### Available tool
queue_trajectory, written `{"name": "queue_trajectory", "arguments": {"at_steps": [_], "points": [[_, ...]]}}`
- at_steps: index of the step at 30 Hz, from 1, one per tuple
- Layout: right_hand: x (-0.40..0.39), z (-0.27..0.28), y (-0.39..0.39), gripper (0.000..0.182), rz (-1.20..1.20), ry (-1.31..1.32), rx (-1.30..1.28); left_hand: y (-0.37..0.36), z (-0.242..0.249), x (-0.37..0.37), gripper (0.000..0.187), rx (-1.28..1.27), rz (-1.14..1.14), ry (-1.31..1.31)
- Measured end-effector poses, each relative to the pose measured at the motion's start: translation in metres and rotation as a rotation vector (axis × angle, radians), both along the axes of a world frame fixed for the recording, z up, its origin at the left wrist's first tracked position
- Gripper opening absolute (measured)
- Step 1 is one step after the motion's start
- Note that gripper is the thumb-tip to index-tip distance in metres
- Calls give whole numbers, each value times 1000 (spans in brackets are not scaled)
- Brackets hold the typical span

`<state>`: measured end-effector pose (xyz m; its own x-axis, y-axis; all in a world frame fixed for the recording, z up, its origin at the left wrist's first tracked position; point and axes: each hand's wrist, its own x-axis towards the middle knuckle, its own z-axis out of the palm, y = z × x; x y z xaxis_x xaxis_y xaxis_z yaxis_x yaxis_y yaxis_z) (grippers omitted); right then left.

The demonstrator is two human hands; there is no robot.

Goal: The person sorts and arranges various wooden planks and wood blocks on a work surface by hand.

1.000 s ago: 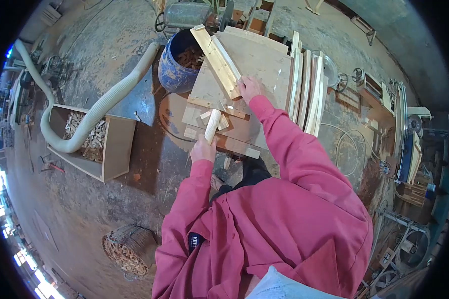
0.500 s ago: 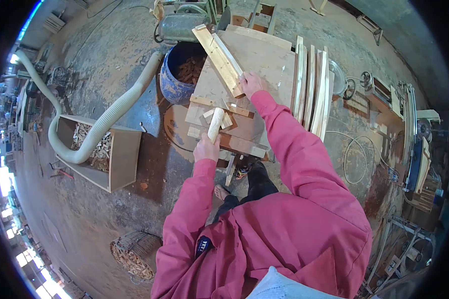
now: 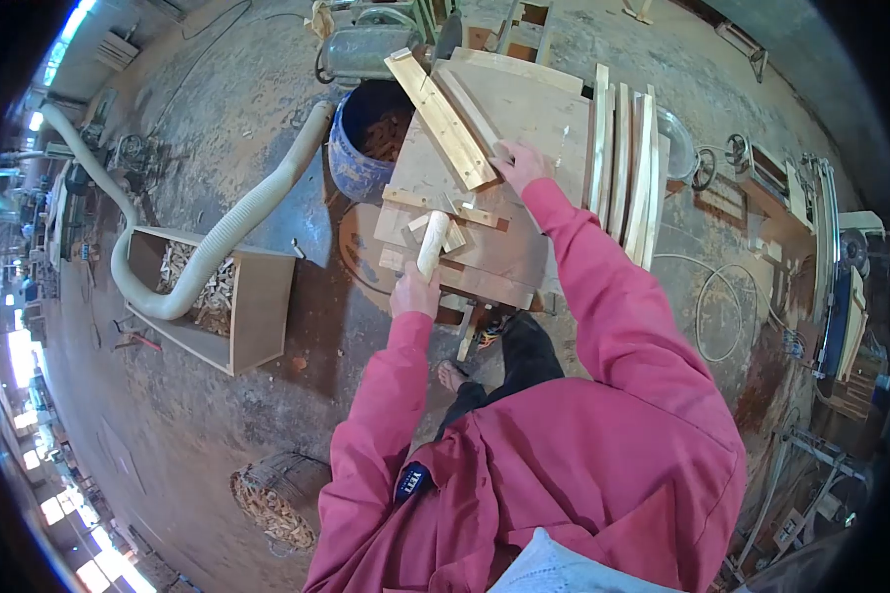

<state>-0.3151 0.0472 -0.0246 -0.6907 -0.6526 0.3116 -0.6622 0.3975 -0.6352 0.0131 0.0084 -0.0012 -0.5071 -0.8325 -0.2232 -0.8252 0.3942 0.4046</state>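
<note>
My left hand point(image 3: 415, 294) is closed around the near end of a pale, rounded wooden stick point(image 3: 432, 239). Under and beside the stick, small wood pieces point(image 3: 454, 237) lie on the worktable point(image 3: 539, 109). My right hand point(image 3: 526, 166) grips the near end of a narrow wooden strip point(image 3: 467, 107), its fingertips partly hidden. Left of that strip, with a gap between them, a wider yellowish board point(image 3: 443, 124) lies slanted across the tabletop.
Several long slats point(image 3: 623, 168) stand along the table's right side. A blue barrel point(image 3: 351, 148) of offcuts is at the left, near a ribbed hose point(image 3: 257, 203) running into a wooden box point(image 3: 262, 306). A basket of scraps point(image 3: 277, 499) sits on the floor.
My right hand has shifted right with the narrow strip, widening the gap from the yellowish board. My left hand still holds the stick in about the same place.
</note>
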Motion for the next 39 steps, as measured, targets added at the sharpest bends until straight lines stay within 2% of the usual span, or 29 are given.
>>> {"name": "queue_trajectory", "arguments": {"at_steps": [5, 8, 10, 18, 23, 26, 28, 29, 31, 32, 34, 35, 37, 39], "points": [[36, -10, -7, 30, 66, -69, -25, 16, -3, 37, 44, 3, 2, -36], [35, -11, -32, 27, 82, -189, 43, 21, 1, 45, 44, -5, -3, -36], [33, -10, -47, 26, 53, -256, 31, 22, 6, 46, 49, 74, 48, -69], [0, -20, -70, 27, 52, -221, 85, 12, 0, 25, 48, 53, 36, -66], [-50, -28, -94, 32, 58, -253, 103, -7, 3, -19, 50, 45, 30, -65], [-66, -14, -97, 32, 48, -291, 110, -15, 7, -41, 52, 62, 45, -42], [-68, 14, -95, 33, -27, -360, 194, -17, 7, -45, 53, 64, 41, -20], [-72, 12, -99, 33, -24, -357, 182, -18, 9, -46, 54, 74, 39, 8], [-96, -30, -109, 35, -101, -352, 182, -18, 12, -47, 54, 73, 46, -1], [-90, -25, -99, 35, -104, -361, 181, -16, 13, -46, 53, 86, 53, -19], [-58, -1, -74, 30, -154, -94, 31, -14, 7, -39, 53, 60, 49, -21], [-44, -1, -65, 30, -155, -94, 26, -11, 5, -31, 49, 29, 22, -10], [-22, -5, -42, 32, 30, 37, 10, -5, 3, -17, 46, 4, 0, -14], [-4, -9, -31, 31, 10, -9, 3, -1, 4, -5, 47, 30, 6, -24]]}}
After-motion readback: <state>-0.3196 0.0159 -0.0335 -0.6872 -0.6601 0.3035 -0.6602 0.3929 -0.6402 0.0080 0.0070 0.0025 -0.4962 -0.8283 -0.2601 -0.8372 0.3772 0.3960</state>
